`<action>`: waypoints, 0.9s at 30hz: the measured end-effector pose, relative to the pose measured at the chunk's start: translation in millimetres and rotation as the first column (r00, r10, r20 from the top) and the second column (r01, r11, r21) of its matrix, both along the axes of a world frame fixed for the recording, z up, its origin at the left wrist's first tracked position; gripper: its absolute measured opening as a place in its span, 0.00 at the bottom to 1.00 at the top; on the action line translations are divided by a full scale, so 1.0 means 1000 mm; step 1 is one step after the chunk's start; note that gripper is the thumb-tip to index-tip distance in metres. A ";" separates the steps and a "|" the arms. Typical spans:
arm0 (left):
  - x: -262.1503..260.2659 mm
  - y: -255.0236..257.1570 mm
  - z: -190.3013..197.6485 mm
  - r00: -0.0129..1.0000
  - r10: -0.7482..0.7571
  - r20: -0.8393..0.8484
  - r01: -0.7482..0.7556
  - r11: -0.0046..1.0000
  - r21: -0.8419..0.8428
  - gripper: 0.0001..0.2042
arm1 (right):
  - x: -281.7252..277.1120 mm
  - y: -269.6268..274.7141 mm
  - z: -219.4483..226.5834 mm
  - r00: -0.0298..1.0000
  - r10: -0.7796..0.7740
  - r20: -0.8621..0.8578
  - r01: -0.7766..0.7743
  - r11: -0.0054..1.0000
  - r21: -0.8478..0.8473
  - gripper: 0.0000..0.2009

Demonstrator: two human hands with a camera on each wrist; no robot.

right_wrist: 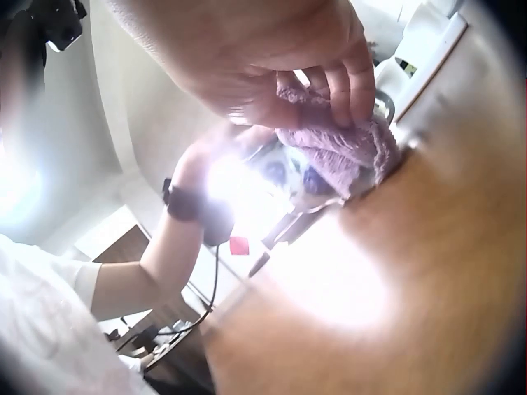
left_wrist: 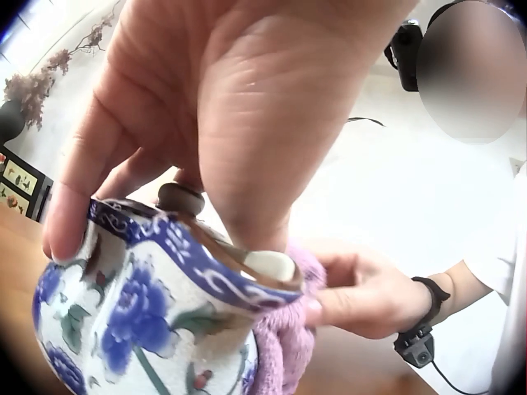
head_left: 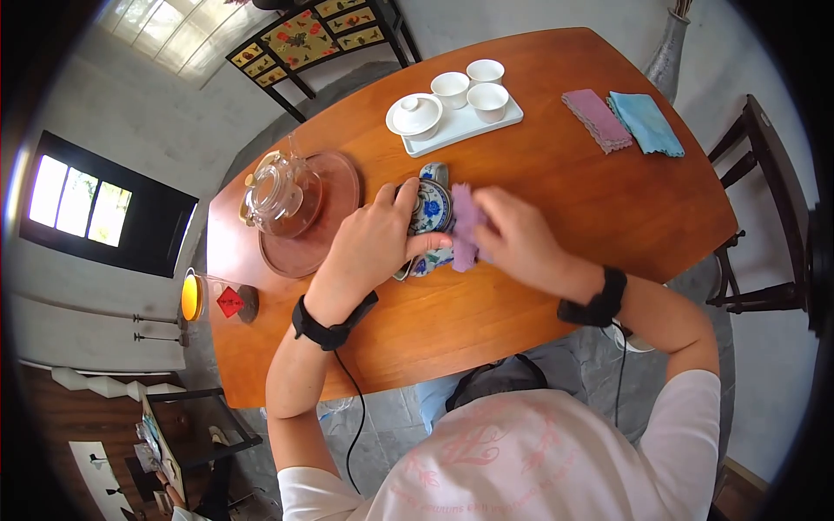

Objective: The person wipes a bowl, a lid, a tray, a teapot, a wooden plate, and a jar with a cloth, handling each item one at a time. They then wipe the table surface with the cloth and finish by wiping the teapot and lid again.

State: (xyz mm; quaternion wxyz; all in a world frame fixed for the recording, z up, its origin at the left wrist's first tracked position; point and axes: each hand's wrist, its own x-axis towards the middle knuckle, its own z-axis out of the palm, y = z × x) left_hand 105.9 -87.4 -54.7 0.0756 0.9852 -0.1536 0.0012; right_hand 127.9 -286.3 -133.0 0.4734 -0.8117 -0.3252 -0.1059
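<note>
A blue-and-white flowered teapot [head_left: 432, 207] is at the middle of the wooden table. My left hand [head_left: 369, 239] grips it from the left, fingers over the top and thumb across the near side; the left wrist view shows the thumb at the rim of the teapot [left_wrist: 140, 317]. My right hand [head_left: 530, 243] pinches a purple cloth [head_left: 465, 227] against the teapot's right side. In the right wrist view the fingers curl over the cloth [right_wrist: 338, 152]. The palm side of the right hand is hidden in the head view.
Behind stands a white tray [head_left: 512, 120] with white cups [head_left: 488, 102] and a lidded bowl [head_left: 414, 115]. A glass teapot [head_left: 282, 195] sits on a round brown tray [head_left: 339, 169] at the left. Pink [head_left: 597, 120] and blue [head_left: 647, 124] cloths lie at the back right.
</note>
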 end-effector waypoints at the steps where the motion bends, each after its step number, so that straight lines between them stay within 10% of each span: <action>1: 0.000 0.001 0.006 1.000 0.004 0.004 -0.004 1.000 -0.002 0.41 | 0.014 0.000 0.003 0.994 -0.069 -0.081 0.073 0.996 0.051 0.11; 5: 0.012 0.017 0.029 0.991 -0.064 -0.117 0.061 0.998 -0.031 0.40 | 0.047 -0.004 0.001 0.975 0.046 -0.217 -0.031 0.997 0.071 0.11; 8: 0.031 0.031 0.026 0.847 -0.483 -0.220 0.397 0.852 -0.342 0.39 | 0.059 0.008 -0.006 0.957 0.087 -0.276 -0.036 0.982 0.188 0.10; 15: 0.036 0.035 0.011 0.842 -0.421 -0.338 0.285 0.879 -0.383 0.32 | 0.001 0.010 -0.006 0.986 0.065 -0.157 -0.047 0.992 0.116 0.11; 23: -0.004 0.008 0.000 0.992 -0.109 0.071 0.112 0.993 -0.046 0.27 | 0.008 0.015 0.007 0.985 0.070 0.158 -0.068 0.998 -0.018 0.13; 27: -0.006 0.001 -0.011 0.985 -0.001 0.173 -0.003 1.000 0.019 0.28 | 0.038 0.014 0.000 0.955 0.222 -0.197 -0.172 0.955 0.242 0.11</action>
